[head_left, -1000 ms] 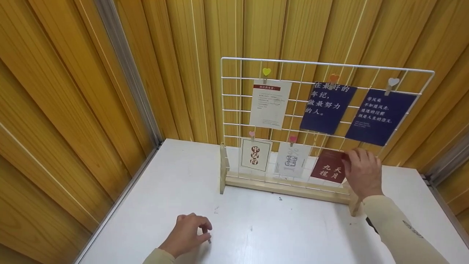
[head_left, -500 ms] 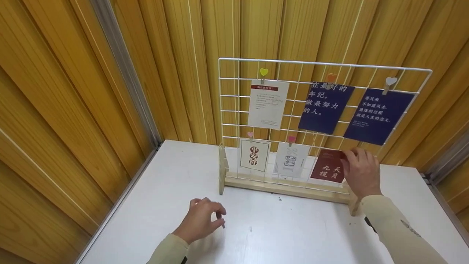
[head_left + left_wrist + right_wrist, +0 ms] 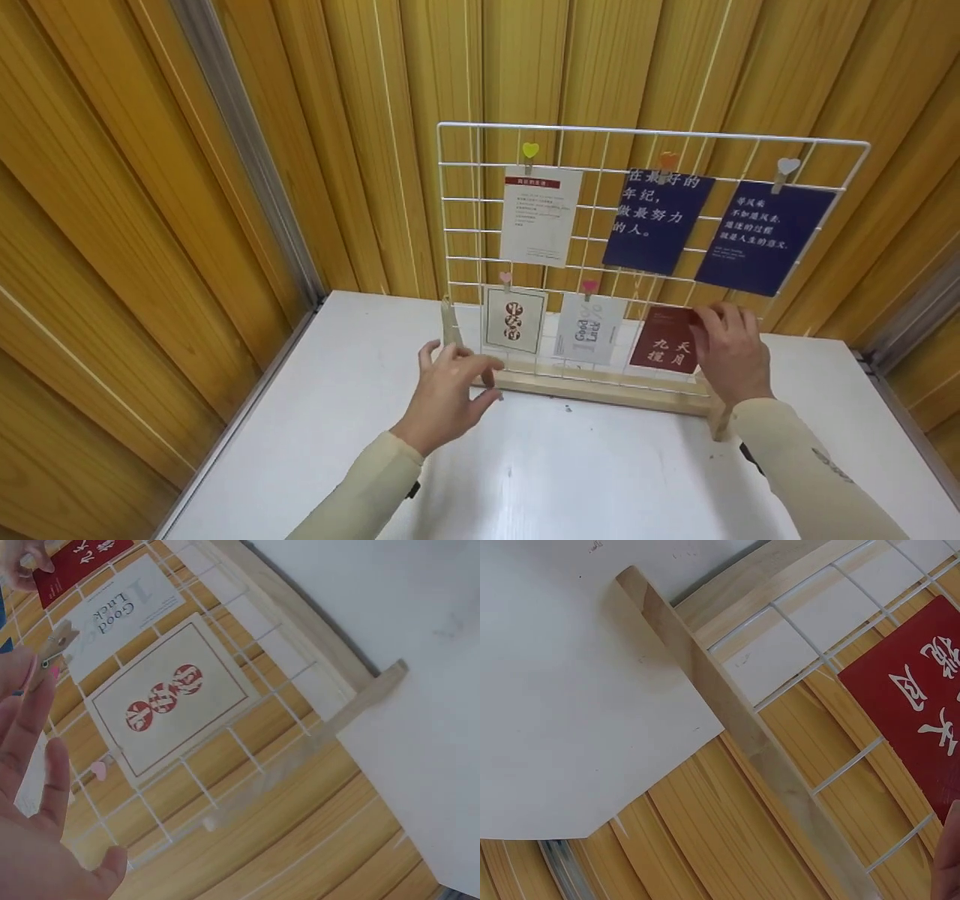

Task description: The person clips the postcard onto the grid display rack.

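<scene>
Low on the right of a white wire grid (image 3: 607,135), my right hand (image 3: 733,352) pinches the right edge of a dark red card (image 3: 660,334), holding it against the wires. My left hand (image 3: 448,397) is in front of the grid's lower left corner. In the left wrist view its fingertips pinch a small wooden clothespin (image 3: 64,637), whose tip points away from the fingers. The hand mostly hides this clothespin in the head view. Beside the red card hang a "Good Luck" card (image 3: 589,330) and a cream card (image 3: 514,321), each under a heart clip.
Along the upper grid hang a white card (image 3: 540,217) and two blue cards (image 3: 658,225), also on heart clips. The grid stands in a wooden base (image 3: 600,391) on a white table (image 3: 360,360). Wood-look panels (image 3: 375,150) rise behind and to the left.
My left hand has moved up and to the right, from the table's front toward the grid, still holding the clothespin. My right hand stays on the red card. The view has shifted slightly.
</scene>
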Available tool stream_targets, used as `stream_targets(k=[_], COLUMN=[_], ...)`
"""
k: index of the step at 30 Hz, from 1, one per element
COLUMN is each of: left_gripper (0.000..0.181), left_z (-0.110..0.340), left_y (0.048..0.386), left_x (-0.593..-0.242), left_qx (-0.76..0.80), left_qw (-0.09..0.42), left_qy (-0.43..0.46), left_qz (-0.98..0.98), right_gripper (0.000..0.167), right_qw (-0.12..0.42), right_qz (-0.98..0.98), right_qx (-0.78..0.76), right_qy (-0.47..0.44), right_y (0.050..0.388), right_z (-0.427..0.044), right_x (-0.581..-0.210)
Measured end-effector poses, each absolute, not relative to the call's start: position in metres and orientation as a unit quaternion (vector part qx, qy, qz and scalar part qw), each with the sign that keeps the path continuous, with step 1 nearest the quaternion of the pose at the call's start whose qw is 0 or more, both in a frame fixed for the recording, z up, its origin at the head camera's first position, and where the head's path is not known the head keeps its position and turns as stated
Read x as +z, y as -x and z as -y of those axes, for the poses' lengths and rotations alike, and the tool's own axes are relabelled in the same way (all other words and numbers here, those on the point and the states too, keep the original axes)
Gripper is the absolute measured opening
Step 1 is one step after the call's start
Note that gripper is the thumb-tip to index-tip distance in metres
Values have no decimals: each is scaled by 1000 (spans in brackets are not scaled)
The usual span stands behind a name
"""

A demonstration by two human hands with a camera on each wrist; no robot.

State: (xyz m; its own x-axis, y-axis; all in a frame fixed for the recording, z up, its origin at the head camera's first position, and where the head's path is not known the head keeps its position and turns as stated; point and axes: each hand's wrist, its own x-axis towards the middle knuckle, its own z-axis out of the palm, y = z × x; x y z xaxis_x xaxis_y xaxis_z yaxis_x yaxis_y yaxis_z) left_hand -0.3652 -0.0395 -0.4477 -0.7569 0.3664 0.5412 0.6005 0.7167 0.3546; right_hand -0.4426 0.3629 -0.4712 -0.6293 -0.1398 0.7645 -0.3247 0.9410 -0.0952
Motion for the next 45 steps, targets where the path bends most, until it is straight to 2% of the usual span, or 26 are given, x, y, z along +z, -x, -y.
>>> stream_targets(k=[7,12,23,28,37,45], left_gripper=[43,47,61,56,34,36], left_z=[9,-14,-57,-73,-105,-133], left_y=[379,387,408,417,434,446], left_x=[-423,-411,-390,-384,-383,-394], left_qx=[-236,-228,-211,-184,-114,-67], left_qw=[322,357,380,379,383,416], left_qy=[297,315,371,377,395,412], left_qz=[867,849,821,825,827,808], right_gripper=[30,31,30,29,30,29], right_qw=[417,421,413,416,418,419], right_qz=[891,889,894,893,892,893], right_qx=[119,121,128,127,127,124], right_qy=[-131,-129,-116,-118,-118,-110], right_y=[443,443,445,446,444,442], right_z=[-362,-365,-365,-364,-363,-361], right_x=[-475,-475,-472,-473,-475,-476])
